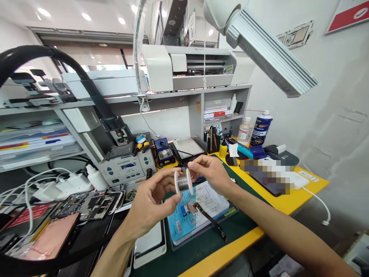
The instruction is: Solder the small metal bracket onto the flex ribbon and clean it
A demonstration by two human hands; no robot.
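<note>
Your right forearm (282, 227) reaches in from the near right over the yellow workbench (276, 204) and its green mat (245, 227), where a printed booklet (210, 204) lies beneath a black ribbon cable (211, 221). Your left hand (150, 200) and right hand (209, 173) stay apart, each pinching one white flange of a solder wire spool (183, 183) — held in the air above the mat, with silver wire wound on its core.

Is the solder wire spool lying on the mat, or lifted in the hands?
Lifted. The solder wire spool is off the green mat, pinched at its flanges between the left hand and right hand.
</note>
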